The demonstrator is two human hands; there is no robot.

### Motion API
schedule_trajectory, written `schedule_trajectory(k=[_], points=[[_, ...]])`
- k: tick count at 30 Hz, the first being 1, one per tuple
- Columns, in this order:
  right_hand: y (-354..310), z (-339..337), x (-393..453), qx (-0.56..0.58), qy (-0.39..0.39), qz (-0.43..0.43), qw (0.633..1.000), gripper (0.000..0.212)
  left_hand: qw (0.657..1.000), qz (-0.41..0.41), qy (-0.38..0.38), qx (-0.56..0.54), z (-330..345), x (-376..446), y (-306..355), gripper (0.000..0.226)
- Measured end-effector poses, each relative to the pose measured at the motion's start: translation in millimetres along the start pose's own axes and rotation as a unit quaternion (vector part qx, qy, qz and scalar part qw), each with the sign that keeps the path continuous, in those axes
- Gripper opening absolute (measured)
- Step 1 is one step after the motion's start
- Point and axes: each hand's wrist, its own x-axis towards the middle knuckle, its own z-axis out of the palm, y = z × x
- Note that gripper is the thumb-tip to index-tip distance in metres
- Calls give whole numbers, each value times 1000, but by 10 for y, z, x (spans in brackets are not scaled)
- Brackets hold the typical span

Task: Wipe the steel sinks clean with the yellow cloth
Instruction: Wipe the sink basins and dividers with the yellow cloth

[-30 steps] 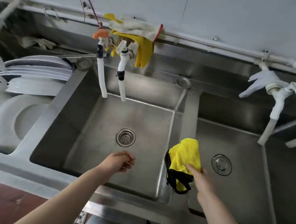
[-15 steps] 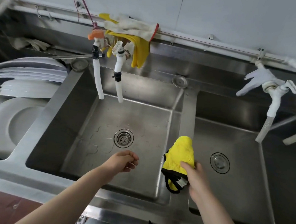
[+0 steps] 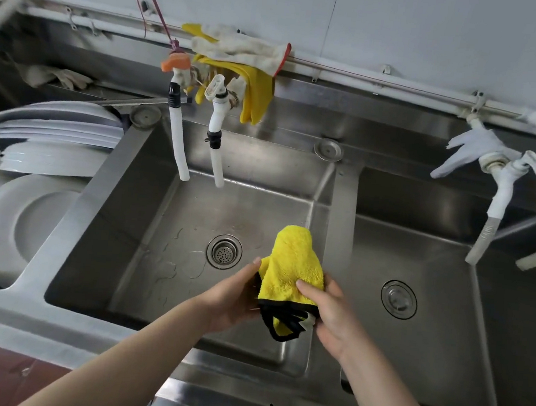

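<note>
We grip the yellow cloth (image 3: 293, 270) with both hands, left hand (image 3: 234, 298) and right hand (image 3: 331, 313), above the middle sink (image 3: 146, 224).

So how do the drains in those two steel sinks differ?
The left drain is an open strainer with small holes; the right drain looks covered by a solid stopper. Water streaks lie around the left drain; the floor by the right drain looks dry. Both are round steel.

Both hands (image 3: 238, 298) (image 3: 331, 310) fwd, fingers curled, gripping.
</note>
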Motion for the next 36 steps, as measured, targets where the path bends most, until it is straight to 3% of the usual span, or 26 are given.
schedule_trajectory(k=[2,8,14,18,20,25,29,34,36], points=[[-25,38,-23,11,-24,11,1000,35,999,20,-16,-22,61,-23,40,51],[28,49,34,1,-27,34,999,39,995,65,45,-60,8,48,48,38],[163,112,105,-100,-14,55,993,33,976,178,115,44,25,-8,100,13],[117,235,151,-49,-13,48,998,18,961,218,115,125,62,-97,157,10],[88,247,193,-17,-18,69,997,28,956,224,111,152,70,-127,176,13],[102,243,300,-106,-41,70,991,56,962,208,92,152,-3,-155,204,22],[153,177,341,-127,9,58,990,25,967,200,116,111,-81,-126,200,20],[157,42,377,-59,48,85,994,26,957,174,198,125,-259,-41,213,15],[144,27,387,-39,42,87,995,24,945,156,238,163,-330,2,192,27]])
